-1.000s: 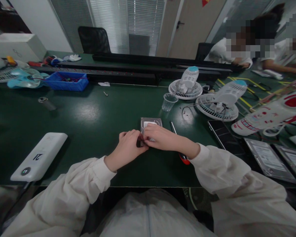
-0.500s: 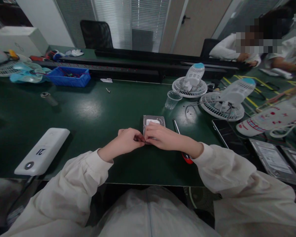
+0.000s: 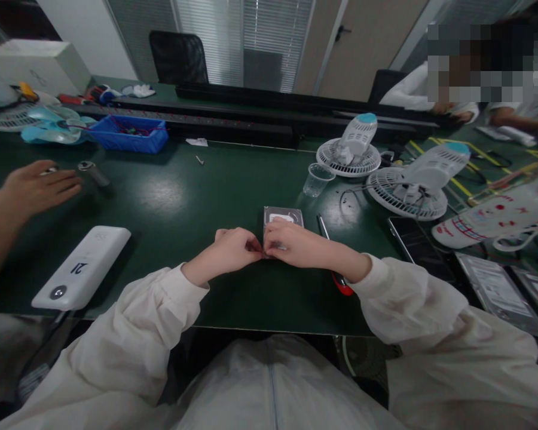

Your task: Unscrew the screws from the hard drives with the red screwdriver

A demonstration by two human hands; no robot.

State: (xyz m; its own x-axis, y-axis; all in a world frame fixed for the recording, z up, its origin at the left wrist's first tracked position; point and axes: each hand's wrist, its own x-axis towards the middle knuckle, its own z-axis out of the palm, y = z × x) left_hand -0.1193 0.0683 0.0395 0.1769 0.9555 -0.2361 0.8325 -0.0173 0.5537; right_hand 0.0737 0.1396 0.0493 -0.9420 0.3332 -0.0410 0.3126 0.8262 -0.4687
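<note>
A small silver hard drive [image 3: 291, 215] with a white label lies flat on the green table, its near part covered by my hands. My left hand [image 3: 238, 248] is closed, thumb and forefinger pinched together at the drive's near left corner; whatever is between them is too small to make out. Across the drive rests my right hand [image 3: 296, 243], its fingers bent down and closed on that same corner. A screwdriver [image 3: 323, 228] with a red and black handle lies to the right, partly under my right wrist.
A co-worker's hand [image 3: 40, 188] reaches in at left beside a metal cylinder [image 3: 94, 173]. Nearby are a white power bank [image 3: 83, 266] and a blue bin [image 3: 130, 134]. On the right stand a plastic cup [image 3: 317, 181], fan parts [image 3: 406, 191], a phone [image 3: 416, 245] and more drives [image 3: 497, 289].
A co-worker's hand has come into view at the left, near the metal cylinder. My own hands stay at the drive's corner with only slight finger movement. The view has shifted a little.
</note>
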